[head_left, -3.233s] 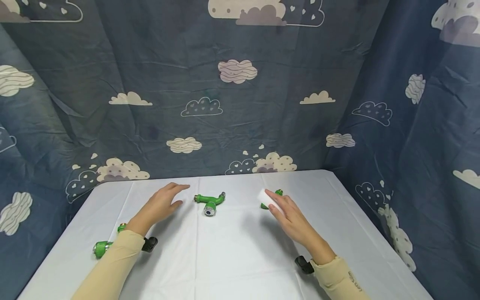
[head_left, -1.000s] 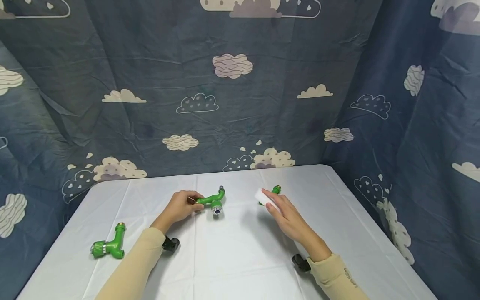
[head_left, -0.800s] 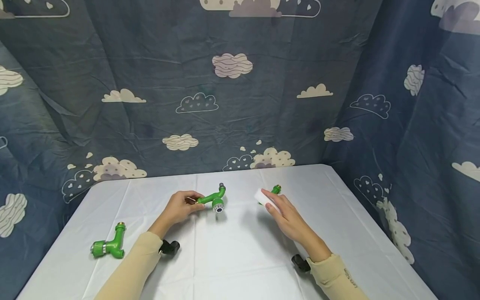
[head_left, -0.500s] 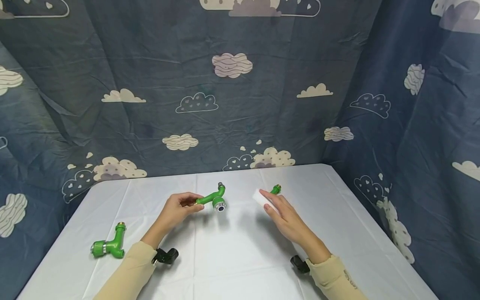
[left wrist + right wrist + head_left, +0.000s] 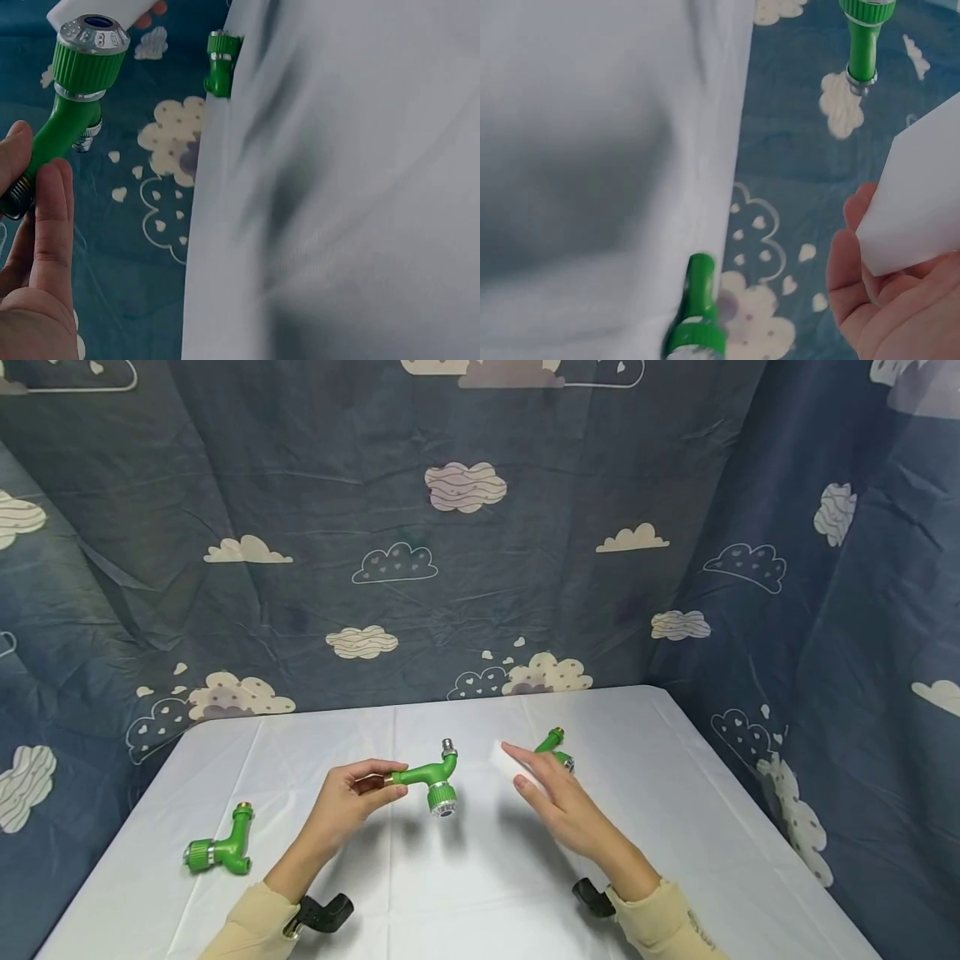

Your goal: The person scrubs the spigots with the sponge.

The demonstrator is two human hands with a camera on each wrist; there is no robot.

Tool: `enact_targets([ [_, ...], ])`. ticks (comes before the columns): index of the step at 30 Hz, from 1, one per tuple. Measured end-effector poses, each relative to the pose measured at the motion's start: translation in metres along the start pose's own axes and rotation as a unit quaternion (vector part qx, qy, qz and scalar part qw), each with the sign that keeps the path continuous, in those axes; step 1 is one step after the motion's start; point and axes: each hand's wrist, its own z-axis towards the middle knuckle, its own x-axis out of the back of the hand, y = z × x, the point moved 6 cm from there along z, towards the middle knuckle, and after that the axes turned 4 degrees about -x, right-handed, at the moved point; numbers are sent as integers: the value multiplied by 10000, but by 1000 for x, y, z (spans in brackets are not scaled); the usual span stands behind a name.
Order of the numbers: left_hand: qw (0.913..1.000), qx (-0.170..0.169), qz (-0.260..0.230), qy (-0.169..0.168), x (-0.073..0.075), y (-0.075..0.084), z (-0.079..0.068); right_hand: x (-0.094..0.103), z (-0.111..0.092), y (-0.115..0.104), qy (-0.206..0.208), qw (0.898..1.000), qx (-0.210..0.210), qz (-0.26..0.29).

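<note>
My left hand [image 5: 337, 810] pinches a green tap [image 5: 427, 774] by its brass threaded inlet, between thumb and fingers. The tap hangs above the white table, its ribbed green knob with silver end cap turned down toward me and its grey nozzle pointing up. In the left wrist view the knob [image 5: 88, 71] shows large beside the fingers. To the right, my right hand [image 5: 573, 814] grips a white rectangular block [image 5: 922, 195], thumb on one side and fingers on the other. That block is held a short way from the tap, above the table.
A second green tap [image 5: 238, 835] lies at the left of the white-covered table [image 5: 465, 893]. A third tap [image 5: 552, 740] lies behind my right hand, partly hidden by it. Dark blue cloud-print curtains [image 5: 510, 585] close off the back and sides. A black wrist camera [image 5: 326, 912] sits under my left wrist.
My left hand has reached the middle tap, lifted it from the table and drawn it nearer, tipping its knob downward. My right hand, still gripping the white block, has shifted slightly left.
</note>
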Motion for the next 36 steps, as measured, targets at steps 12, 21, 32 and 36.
enact_targets([
  [12,9976,-439,-535,75,-26,29,-23,-13,-8,-56,261,9868,1077,-1182],
  [21,9921,-535,-1110,-232,-39,40,-28,-18,-13,-75,455,9769,1610,-1327],
  [32,9712,-953,-2053,-742,-40,55,-30,-11,-19,-84,294,9790,1938,-563],
  [36,9626,-1077,-2315,-904,-38,58,-30,-8,-24,-87,291,9715,2259,-652],
])
